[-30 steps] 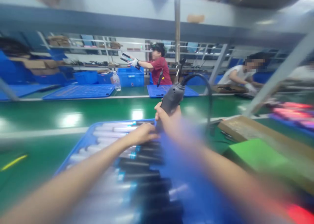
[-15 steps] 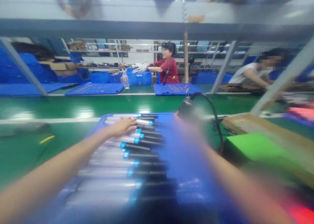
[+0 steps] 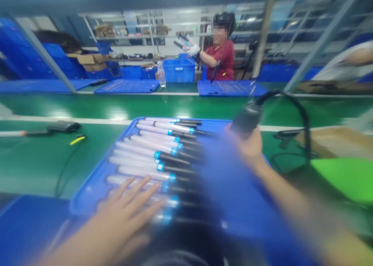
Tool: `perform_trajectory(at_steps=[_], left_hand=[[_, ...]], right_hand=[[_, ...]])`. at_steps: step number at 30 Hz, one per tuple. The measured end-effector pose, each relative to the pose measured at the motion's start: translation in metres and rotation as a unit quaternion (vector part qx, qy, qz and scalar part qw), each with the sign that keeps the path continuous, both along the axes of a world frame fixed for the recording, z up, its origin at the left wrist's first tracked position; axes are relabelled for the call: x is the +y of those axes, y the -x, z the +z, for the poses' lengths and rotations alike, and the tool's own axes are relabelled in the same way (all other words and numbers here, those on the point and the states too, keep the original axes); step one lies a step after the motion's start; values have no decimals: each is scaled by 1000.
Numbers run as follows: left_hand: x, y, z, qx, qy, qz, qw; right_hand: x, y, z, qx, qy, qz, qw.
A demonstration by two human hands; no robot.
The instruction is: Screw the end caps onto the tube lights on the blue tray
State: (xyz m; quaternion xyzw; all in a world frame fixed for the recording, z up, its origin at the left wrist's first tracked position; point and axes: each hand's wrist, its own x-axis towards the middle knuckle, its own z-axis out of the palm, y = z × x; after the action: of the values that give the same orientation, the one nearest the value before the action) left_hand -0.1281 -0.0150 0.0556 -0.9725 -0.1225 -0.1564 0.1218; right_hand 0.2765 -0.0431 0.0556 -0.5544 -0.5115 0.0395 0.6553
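In the head view, my left hand (image 3: pixel 128 211) is spread open, palm down, over the near end of a row of tubes. The tubes (image 3: pixel 142 163) have clear-whitish bodies, blue label bands and black ends. They lie side by side across a blue plastic tray (image 3: pixel 90 192). My right hand (image 3: pixel 252 147) is wrapped round a black electric screwdriver (image 3: pixel 246 118), above the tray's far right corner. A black cable loops from its top, and it hangs from above. Blur hides its lower end and some of my fingers.
On the green bench (image 3: pixel 37 161) at left lie a black device (image 3: pixel 64 126) and a yellow-tipped cable (image 3: pixel 77 140). To the right are a green box (image 3: pixel 344 178) and a cardboard tray (image 3: pixel 340 139). A co-worker in red (image 3: pixel 223 60) stands across the bench, holding tubes. Slanted metal posts flank the view.
My left hand has come back from the far tubes to the near ones, fingers spreading. My right hand stays on the screwdriver. The view has tilted down; the co-worker has lifted tubes.
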Motion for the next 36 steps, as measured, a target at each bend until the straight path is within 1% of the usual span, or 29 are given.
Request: perform_trajectory(at_steps=[2,4,5,7,9,11,13,16,18,20,21,24,26,29,32,36], left_hand=[[-18,13,-17,-20,5,39,999],[-22,20,-28,-10,33,69,997],[-22,22,-32,-3,48,77,996],[-20,24,-34,-3,69,78,995],[-18,22,-30,-17,79,67,995],[-15,18,-23,-31,77,55,995],[-7,9,-14,-24,68,53,996],[17,-11,-3,33,61,61,996],[34,-24,2,91,82,55,991],[44,-32,4,141,110,42,983],[45,-33,4,154,117,35,980],[37,-28,0,138,87,29,986],[26,-22,-4,118,55,21,991],[16,-16,-7,117,32,10,993],[15,-15,-7,117,12,9,993],[19,-18,-6,102,-8,-14,995]], right_hand=[[-2,2,5,3,-7,-7,1000],[-3,4,9,-1,-8,-13,1000],[-4,4,10,-2,-6,-14,1000],[-5,5,12,2,1,-12,1000],[-6,6,13,9,1,-18,1000],[-7,7,14,9,-2,-23,1000],[-7,7,13,9,-5,-23,1000],[-6,8,10,10,0,-18,1000],[-5,8,8,6,9,-18,1000],[-5,9,6,-2,10,-21,1000],[-6,10,5,-5,6,-22,1000],[-7,12,7,-12,1,-21,1000],[-9,13,10,-10,9,-16,1000],[-11,13,15,-4,26,-13,1000],[-12,13,18,-5,34,-17,999],[-12,14,20,-4,30,-7,1000]])
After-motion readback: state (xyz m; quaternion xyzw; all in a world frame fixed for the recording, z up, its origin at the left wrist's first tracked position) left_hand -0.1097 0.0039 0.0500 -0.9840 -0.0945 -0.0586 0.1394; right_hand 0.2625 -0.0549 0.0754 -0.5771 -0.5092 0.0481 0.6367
